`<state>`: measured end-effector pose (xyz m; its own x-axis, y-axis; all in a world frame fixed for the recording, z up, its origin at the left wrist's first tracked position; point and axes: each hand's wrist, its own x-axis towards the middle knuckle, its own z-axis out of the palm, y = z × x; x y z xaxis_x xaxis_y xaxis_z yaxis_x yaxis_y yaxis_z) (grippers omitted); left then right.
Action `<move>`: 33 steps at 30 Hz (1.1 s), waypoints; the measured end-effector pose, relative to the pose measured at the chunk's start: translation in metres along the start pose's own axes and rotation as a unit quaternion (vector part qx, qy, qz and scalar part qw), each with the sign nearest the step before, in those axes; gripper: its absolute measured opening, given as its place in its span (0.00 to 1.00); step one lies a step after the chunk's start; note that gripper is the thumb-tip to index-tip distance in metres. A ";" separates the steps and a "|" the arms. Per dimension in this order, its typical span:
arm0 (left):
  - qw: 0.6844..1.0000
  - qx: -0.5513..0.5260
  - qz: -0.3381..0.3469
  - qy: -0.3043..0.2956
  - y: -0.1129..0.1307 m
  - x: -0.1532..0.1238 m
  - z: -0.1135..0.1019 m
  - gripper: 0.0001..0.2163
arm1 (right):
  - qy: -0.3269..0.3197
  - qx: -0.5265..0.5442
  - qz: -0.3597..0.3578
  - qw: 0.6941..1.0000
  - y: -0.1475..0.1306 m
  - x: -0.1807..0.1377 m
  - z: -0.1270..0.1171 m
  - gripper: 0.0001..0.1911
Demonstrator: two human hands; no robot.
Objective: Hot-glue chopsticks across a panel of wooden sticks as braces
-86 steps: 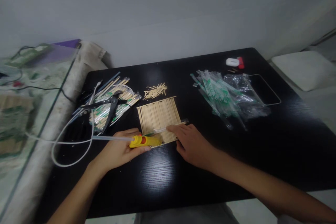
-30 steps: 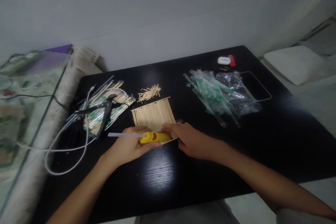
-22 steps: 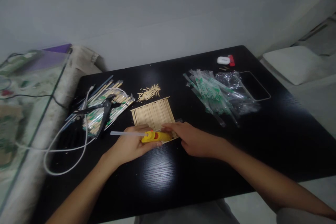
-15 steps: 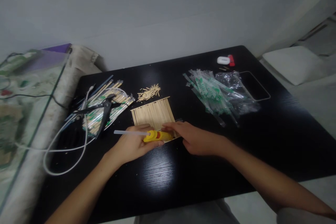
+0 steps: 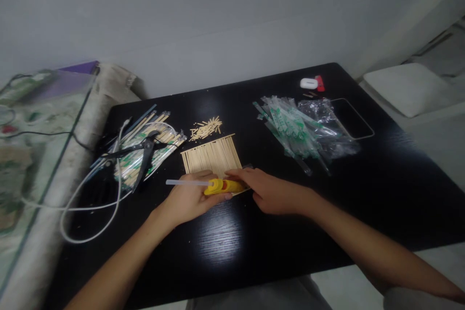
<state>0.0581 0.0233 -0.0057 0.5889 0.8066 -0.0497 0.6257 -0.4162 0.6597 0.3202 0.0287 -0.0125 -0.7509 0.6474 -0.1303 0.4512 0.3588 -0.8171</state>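
Observation:
A flat panel of wooden chopsticks point(image 5: 212, 155), laid side by side, rests on the black table. My left hand point(image 5: 189, 201) is wrapped around a yellow hot glue gun point(image 5: 221, 186) above the panel's near edge. A translucent glue stick point(image 5: 187, 182) pokes out of the gun's back, pointing left. The gun's nozzle is hidden by my right hand point(image 5: 271, 191), which sits at the panel's near right corner. Its index finger reaches over the sticks and the other fingers are curled at the edge.
Behind the panel lies a heap of short cut stick pieces point(image 5: 206, 129). To the left are wrapped chopsticks point(image 5: 136, 164), black-handled pliers point(image 5: 145, 152) and a looped white cable point(image 5: 118, 193). Torn plastic wrappers point(image 5: 294, 126), a phone point(image 5: 352, 118) and a white case point(image 5: 308, 83) lie right.
The glue gun and my left hand have shifted slightly right along the panel's near edge. My right hand stays in place.

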 end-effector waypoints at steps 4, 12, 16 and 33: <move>1.000 -0.001 0.009 -0.002 0.001 0.003 0.001 0.14 | 0.004 0.002 0.001 1.000 0.000 -0.001 0.000 0.44; 1.000 0.004 0.018 0.000 0.001 0.005 0.001 0.13 | -0.002 0.004 0.018 1.000 -0.002 0.000 -0.001 0.43; 1.000 0.007 0.007 0.004 0.000 0.005 0.002 0.14 | 0.004 0.000 0.015 1.000 -0.001 0.000 0.000 0.42; 1.000 -0.014 -0.010 0.001 0.002 0.000 -0.003 0.15 | 0.008 -0.001 0.015 1.000 0.000 0.000 0.000 0.41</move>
<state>0.0582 0.0234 -0.0023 0.5758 0.8152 -0.0625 0.6229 -0.3879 0.6794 0.3200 0.0290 -0.0128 -0.7296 0.6681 -0.1459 0.4743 0.3407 -0.8118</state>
